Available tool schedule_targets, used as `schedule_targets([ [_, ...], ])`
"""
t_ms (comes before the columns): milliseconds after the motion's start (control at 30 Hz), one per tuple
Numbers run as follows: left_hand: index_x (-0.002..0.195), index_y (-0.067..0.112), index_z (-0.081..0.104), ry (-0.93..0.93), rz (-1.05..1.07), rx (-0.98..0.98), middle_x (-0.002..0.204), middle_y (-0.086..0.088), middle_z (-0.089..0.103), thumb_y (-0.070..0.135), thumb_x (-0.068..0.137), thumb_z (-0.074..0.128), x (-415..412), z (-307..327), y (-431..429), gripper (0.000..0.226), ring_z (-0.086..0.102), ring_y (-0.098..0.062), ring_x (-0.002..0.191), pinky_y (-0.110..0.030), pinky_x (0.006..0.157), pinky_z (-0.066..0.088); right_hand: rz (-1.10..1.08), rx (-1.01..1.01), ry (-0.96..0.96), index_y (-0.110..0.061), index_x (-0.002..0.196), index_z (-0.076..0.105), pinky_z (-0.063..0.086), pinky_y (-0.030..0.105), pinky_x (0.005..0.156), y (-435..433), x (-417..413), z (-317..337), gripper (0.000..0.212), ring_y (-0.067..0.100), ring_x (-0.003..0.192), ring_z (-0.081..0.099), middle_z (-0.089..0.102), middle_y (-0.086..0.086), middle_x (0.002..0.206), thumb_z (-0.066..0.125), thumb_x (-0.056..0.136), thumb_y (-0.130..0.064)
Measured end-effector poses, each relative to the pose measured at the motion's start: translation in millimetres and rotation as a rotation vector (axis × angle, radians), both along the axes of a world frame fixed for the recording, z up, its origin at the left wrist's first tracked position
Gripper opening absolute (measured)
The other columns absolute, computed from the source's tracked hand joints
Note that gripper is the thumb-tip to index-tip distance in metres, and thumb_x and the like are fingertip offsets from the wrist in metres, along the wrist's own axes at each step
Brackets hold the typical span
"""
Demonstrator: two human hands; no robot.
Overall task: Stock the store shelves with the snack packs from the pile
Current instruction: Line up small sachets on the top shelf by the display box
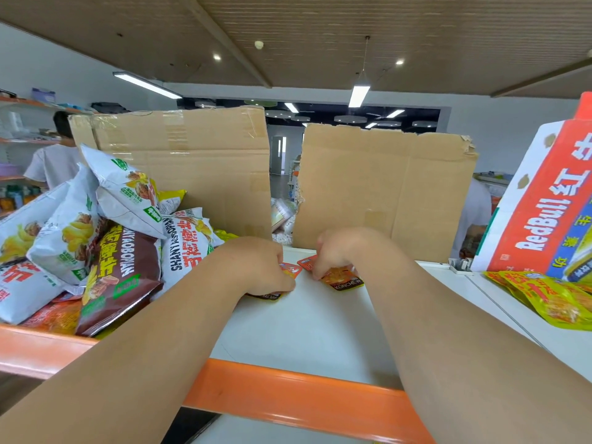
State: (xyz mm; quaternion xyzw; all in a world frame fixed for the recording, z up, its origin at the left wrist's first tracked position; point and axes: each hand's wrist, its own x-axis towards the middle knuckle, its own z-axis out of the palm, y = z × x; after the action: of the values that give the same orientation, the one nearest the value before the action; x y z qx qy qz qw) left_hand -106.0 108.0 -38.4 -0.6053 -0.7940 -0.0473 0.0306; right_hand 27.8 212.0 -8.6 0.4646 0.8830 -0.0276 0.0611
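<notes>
Both small packs lie flat on the shelf (304,331), left grip (267,267) curled over the left pack (292,270) and right grip (333,253) pinching the right pack (347,280), so a nudge from the left forearm could tip the leaning pile (96,232) of bags onto them.

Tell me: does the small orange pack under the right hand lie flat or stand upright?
Flat. The orange pack lies face up on the white shelf under the right hand.

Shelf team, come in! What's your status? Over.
Left hand holding left orange pack on white shelf. Right hand holding right orange pack. Snack pile close on the left, not blocking.
</notes>
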Motion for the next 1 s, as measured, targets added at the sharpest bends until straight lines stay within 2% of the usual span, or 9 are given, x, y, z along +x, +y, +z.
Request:
schedule_targets([
  [100,0.124,0.032,0.057,-0.014,0.005,0.024,0.121,0.003,0.061,0.056,0.081,0.064,1,1,0,0.050,0.055,-0.019,0.106,-0.031,0.090,0.049,0.004,0.000,0.006,-0.012,0.122,0.065,0.044,0.026,0.060,-1,-2,0,0.049,0.025,0.090,0.062,0.066,0.006,0.113,0.075,0.083,-0.040],
  [167,0.125,0.031,0.057,-0.035,0.004,0.045,0.118,0.003,0.061,0.054,0.079,0.067,0,1,-1,0.053,0.055,-0.019,0.104,-0.031,0.087,0.049,0.014,0.023,-0.004,-0.012,0.121,0.065,0.044,0.027,0.065,-2,-2,2,0.049,0.026,0.096,0.062,0.066,0.005,0.114,0.075,0.082,-0.040],
  [300,0.122,0.031,0.055,-0.107,-0.018,0.093,0.104,0.007,0.058,0.053,0.073,0.072,3,1,0,0.057,0.055,-0.018,0.098,-0.030,0.073,0.045,0.014,0.090,-0.003,-0.013,0.111,0.066,0.044,0.026,0.064,-7,5,12,0.037,0.025,0.091,0.060,0.065,0.005,0.107,0.072,0.082,-0.036],
  [433,0.116,0.034,0.055,-0.236,-0.067,0.248,0.089,0.011,0.065,0.047,0.070,0.074,8,8,0,0.053,0.063,-0.014,0.085,-0.030,0.074,0.053,-0.001,0.150,0.116,-0.015,0.103,0.067,0.046,0.027,0.066,-10,30,23,0.032,0.025,0.088,0.065,0.067,0.007,0.102,0.074,0.079,-0.035],
  [567,0.119,0.041,0.050,-0.262,-0.110,0.309,0.102,0.009,0.065,0.047,0.071,0.073,21,27,3,0.053,0.061,-0.009,0.082,-0.031,0.070,0.052,-0.036,0.179,0.244,-0.011,0.115,0.067,0.051,0.032,0.072,-15,73,39,0.039,0.029,0.100,0.067,0.069,0.011,0.109,0.074,0.081,-0.029],
  [667,0.124,0.041,0.052,-0.313,-0.168,0.348,0.105,0.008,0.065,0.046,0.074,0.076,44,41,12,0.056,0.066,-0.013,0.088,-0.036,0.079,0.058,-0.086,0.234,0.344,-0.020,0.115,0.067,0.056,0.037,0.079,-13,111,53,0.039,0.026,0.094,0.067,0.068,0.006,0.105,0.075,0.079,-0.032],
  [767,0.119,0.043,0.054,-0.322,-0.254,0.393,0.099,0.012,0.067,0.047,0.070,0.075,78,54,25,0.054,0.066,-0.012,0.082,-0.034,0.073,0.058,-0.138,0.304,0.418,-0.029,0.118,0.064,0.057,0.036,0.082,-7,152,64,0.041,0.022,0.095,0.064,0.065,-0.002,0.108,0.074,0.080,-0.037],
  [900,0.114,0.045,0.055,-0.300,-0.334,0.433,0.098,0.013,0.067,0.047,0.072,0.075,131,67,41,0.047,0.065,-0.012,0.082,-0.033,0.073,0.056,-0.212,0.369,0.504,-0.030,0.114,0.064,0.046,0.026,0.061,-3,212,72,0.035,0.017,0.083,0.061,0.062,-0.003,0.103,0.072,0.080,-0.034],
  [1000,0.111,0.044,0.056,-0.339,-0.382,0.442,0.093,0.013,0.068,0.045,0.074,0.075,173,76,50,0.042,0.067,-0.010,0.076,-0.034,0.071,0.058,-0.292,0.369,0.575,-0.031,0.106,0.063,0.049,0.030,0.065,1,260,74,0.032,0.018,0.079,0.063,0.064,-0.002,0.096,0.075,0.077,-0.035],
])
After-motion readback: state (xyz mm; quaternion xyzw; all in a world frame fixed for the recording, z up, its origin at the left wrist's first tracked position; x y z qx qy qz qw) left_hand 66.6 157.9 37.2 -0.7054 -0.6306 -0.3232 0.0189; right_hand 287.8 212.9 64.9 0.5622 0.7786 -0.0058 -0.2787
